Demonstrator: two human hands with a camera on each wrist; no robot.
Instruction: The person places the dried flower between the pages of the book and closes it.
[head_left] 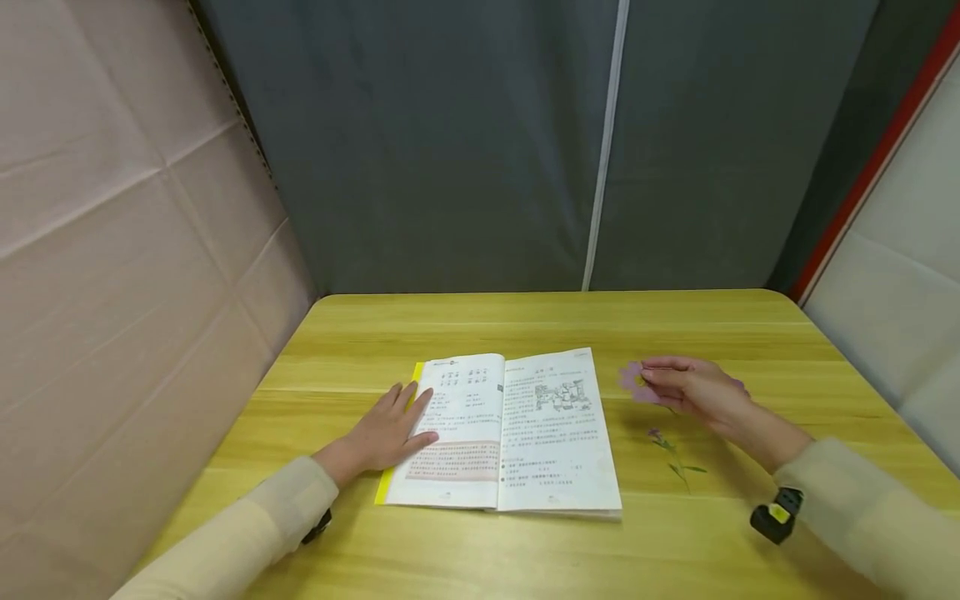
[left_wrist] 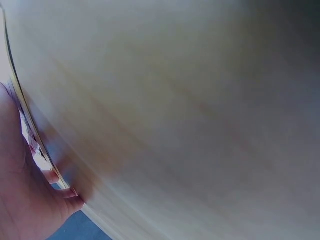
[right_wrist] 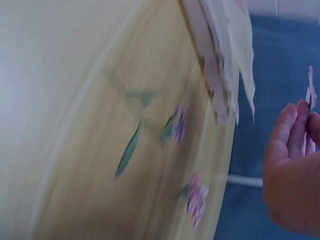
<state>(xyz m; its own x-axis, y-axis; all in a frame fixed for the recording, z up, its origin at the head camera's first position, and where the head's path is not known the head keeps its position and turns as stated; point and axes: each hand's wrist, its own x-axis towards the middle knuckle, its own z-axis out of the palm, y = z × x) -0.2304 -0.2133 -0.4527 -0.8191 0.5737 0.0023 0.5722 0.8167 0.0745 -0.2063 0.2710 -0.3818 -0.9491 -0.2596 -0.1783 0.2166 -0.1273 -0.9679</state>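
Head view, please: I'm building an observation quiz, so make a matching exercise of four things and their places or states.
1. Book
2. Left hand
3. Right hand
4. Leafy sprig

A. pinching a pinkish-purple flower
B. lying open between both hands
C. on the table, right of the book
D. resting on the left page

Pairs: 1-B, 2-D, 3-A, 4-C

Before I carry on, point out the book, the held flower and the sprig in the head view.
Book [head_left: 501,433]: head view, centre fold.
Held flower [head_left: 634,385]: head view, petals.
Sprig [head_left: 681,468]: head view, stem near lower leaves.
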